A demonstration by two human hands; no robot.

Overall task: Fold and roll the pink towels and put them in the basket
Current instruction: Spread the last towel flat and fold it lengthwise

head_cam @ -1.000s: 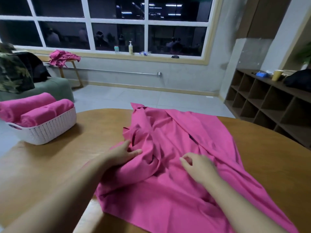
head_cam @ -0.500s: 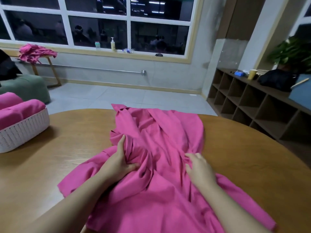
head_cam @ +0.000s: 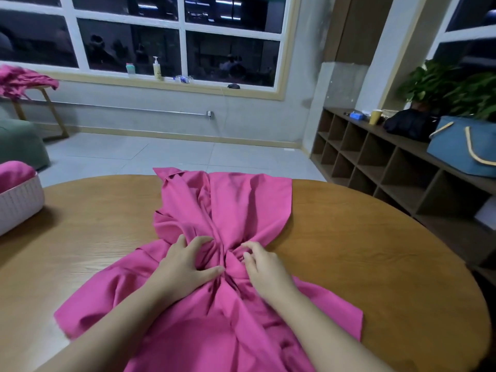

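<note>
The crumpled bright-pink cloth towel [head_cam: 225, 210] lies mid-way on the round wooden table [head_cam: 362, 237], long axis running away from the person toward the window, w/ both hands meeting at its pinched waist. The left hand [head_cam: 185, 261] has fingers spread and curled into the bunched folds, thumb pressing in, and the right hand [head_cam: 264, 267] pinches gathers just beside it, so 2 hands sit equally near the cloth. The white woven plastic basket [head_cam: 18, 202], already holding a pink roll [head_cam: 14, 174], sits well apart at the far left edge, so the left hand is prob. nearer for drop-off; the towel needs flattening first.
</note>
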